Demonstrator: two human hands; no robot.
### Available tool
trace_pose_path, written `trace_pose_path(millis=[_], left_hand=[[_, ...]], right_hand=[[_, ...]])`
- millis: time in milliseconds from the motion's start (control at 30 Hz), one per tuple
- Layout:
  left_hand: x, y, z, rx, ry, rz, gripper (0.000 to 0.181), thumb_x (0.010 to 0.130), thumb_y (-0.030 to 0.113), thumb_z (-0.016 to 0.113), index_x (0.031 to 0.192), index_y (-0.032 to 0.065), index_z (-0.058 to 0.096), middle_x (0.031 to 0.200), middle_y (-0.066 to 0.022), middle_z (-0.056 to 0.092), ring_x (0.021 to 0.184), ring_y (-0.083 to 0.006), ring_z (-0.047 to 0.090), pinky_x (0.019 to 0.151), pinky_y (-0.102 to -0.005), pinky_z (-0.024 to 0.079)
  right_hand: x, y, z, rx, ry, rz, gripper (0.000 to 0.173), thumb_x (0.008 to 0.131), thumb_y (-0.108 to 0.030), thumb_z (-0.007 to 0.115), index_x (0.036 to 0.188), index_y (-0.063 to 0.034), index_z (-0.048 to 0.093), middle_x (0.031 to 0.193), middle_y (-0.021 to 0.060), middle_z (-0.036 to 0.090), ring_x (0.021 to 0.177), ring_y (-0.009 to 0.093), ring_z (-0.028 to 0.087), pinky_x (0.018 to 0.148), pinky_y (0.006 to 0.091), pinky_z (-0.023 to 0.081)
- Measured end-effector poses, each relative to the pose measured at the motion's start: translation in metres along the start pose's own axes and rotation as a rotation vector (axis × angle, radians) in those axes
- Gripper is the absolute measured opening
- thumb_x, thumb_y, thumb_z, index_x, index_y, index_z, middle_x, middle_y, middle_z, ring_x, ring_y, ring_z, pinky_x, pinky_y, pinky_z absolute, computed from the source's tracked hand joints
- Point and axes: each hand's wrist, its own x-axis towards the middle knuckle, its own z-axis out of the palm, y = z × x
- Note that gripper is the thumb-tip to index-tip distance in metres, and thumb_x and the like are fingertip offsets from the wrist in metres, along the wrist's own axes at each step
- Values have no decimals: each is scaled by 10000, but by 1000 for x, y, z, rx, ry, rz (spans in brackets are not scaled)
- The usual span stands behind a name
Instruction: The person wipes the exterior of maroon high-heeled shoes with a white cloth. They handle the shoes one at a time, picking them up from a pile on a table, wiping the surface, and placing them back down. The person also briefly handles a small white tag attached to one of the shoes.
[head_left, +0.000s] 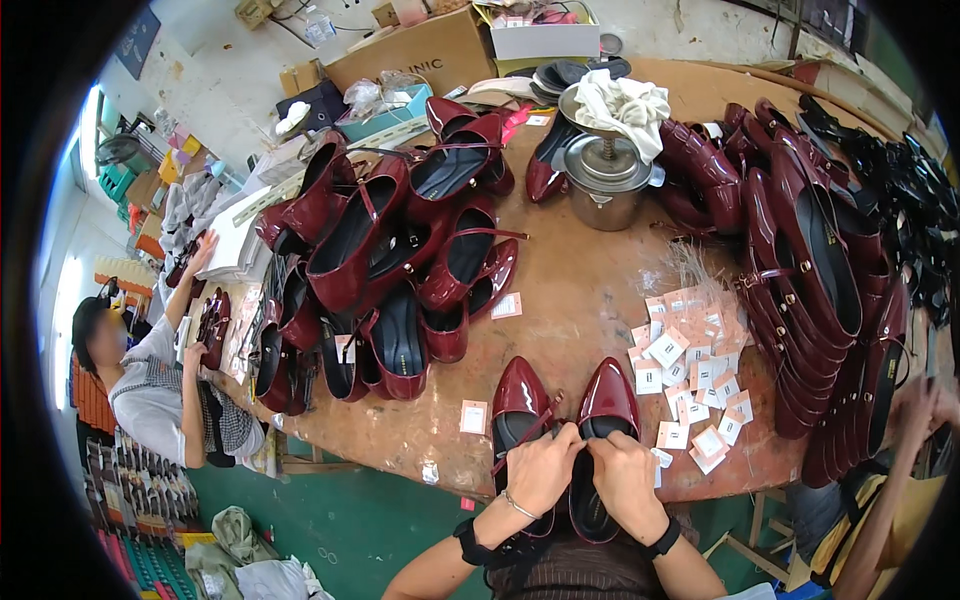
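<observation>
Two glossy burgundy pointed-toe strap shoes lie side by side at the table's near edge, toes pointing away: a left shoe (519, 386) and a right shoe (611, 390). My left hand (541, 466) is over the left shoe's opening, and my right hand (624, 480) is over the right shoe. The fingertips of both hands meet between the shoes, pinching something small and dark, perhaps a strap end; the fingers hide most of it. A square paper tag (473, 417) lies left of the shoes. Many tags with clear loops (694, 367) are heaped at their right.
Burgundy shoes (352, 255) are piled at the left, with more burgundy shoes (806, 270) and black shoes (915, 210) at the right. A metal pot with a pump top (606, 187) holds a white cloth (626, 105). One person (150, 382) works at the left; another's arm (892, 487) is at the right.
</observation>
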Motion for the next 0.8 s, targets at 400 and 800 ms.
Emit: trace_pose_path(millis=[400, 800], left_hand=[[-6, -6, -14, -672, -16, -102, 84, 975, 91, 651, 995, 11, 668, 992, -72, 748, 747, -101, 663, 595, -249, 520], [-3, -19, -3, -878, -124, -187, 126, 1008, 80, 612, 1044, 1, 702, 1004, -58, 736, 814, -61, 630, 686, -219, 512]], right_hand=[[2, 15, -63, 514, -359, 190, 137, 855, -142, 780, 982, -96, 805, 736, 52, 705, 734, 181, 580, 699, 324, 468], [3, 4, -55, 656, -366, 295, 176, 872, -65, 762, 1036, 0, 767, 897, 94, 759, 794, 139, 681, 706, 277, 510]])
